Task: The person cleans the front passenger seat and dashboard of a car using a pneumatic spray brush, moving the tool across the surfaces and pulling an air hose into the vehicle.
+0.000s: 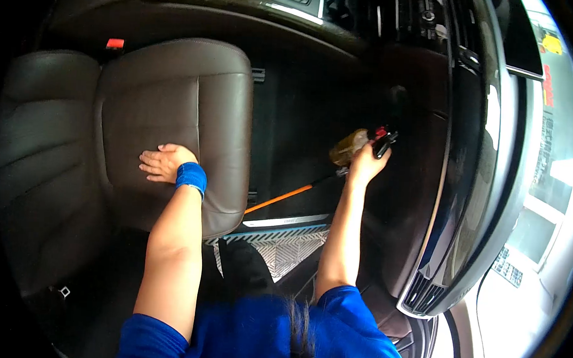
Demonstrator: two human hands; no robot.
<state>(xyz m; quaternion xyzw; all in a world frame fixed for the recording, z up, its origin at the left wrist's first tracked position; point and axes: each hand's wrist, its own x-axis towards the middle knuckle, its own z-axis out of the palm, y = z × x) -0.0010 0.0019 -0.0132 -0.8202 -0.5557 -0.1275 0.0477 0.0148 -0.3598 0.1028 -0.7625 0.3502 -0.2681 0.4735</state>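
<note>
My left hand (167,163) lies flat on the brown leather car seat (155,103), fingers stretched out and holding nothing. A blue band (191,177) wraps that wrist. Over the dark footwell, my right hand (369,165) is closed around a spray bottle (348,149) with amber-coloured contents and a black and red trigger head. The bottle is tilted, its head towards the dashboard side. Just below the bottle, a thin orange rod (279,198) with a dark far end slants across the footwell. Whether that end touches my right hand I cannot tell.
A metal door sill plate (286,221) edges the footwell near me. To the right rises the dashboard (457,154) with an air vent (424,294). The centre console (262,8) runs along the top. A red buckle (115,43) sits beside the seat.
</note>
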